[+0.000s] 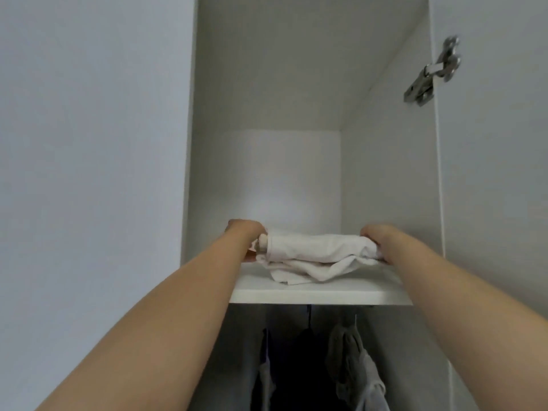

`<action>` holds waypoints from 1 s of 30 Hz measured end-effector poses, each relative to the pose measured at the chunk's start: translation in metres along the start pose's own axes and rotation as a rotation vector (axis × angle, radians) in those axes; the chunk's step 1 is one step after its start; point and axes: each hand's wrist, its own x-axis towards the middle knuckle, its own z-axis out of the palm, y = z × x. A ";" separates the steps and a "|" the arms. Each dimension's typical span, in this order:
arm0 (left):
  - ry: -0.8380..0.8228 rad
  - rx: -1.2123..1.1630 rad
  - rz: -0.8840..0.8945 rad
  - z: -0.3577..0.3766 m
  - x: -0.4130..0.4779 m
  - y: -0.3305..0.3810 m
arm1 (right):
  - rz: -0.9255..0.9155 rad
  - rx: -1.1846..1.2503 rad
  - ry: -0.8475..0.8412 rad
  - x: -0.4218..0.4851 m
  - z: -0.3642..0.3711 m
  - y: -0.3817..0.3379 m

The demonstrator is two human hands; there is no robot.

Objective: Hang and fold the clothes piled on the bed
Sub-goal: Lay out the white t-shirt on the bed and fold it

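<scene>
Folded white garment (314, 256) lies on the wardrobe shelf (320, 295), long axis 9-to-3.
Left hand (246, 235) grips its 9 o'clock end, right hand (375, 238) its 3 o'clock end, equally near; fingers curl into cloth. Judged next: let go.

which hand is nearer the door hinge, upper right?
Right. The right hand grips the folded white cloth at its right end, below the hinge; the left hand grips the far left end.

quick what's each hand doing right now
Left hand: grips the left end of the folded white cloth on the shelf.
Right hand: grips the cloth's right end.
</scene>
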 end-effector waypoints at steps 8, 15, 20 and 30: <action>-0.382 0.852 0.532 0.024 0.010 0.003 | -0.342 -0.485 -0.098 0.021 0.022 -0.006; -0.592 1.289 0.423 0.040 0.027 0.011 | -0.141 -0.500 -0.865 0.038 0.008 -0.017; -0.511 1.406 0.466 0.056 0.054 0.017 | -0.187 -0.815 -0.691 0.067 0.033 -0.028; -0.417 1.666 0.349 0.103 0.148 0.038 | -0.218 -1.210 -0.515 0.167 0.070 -0.045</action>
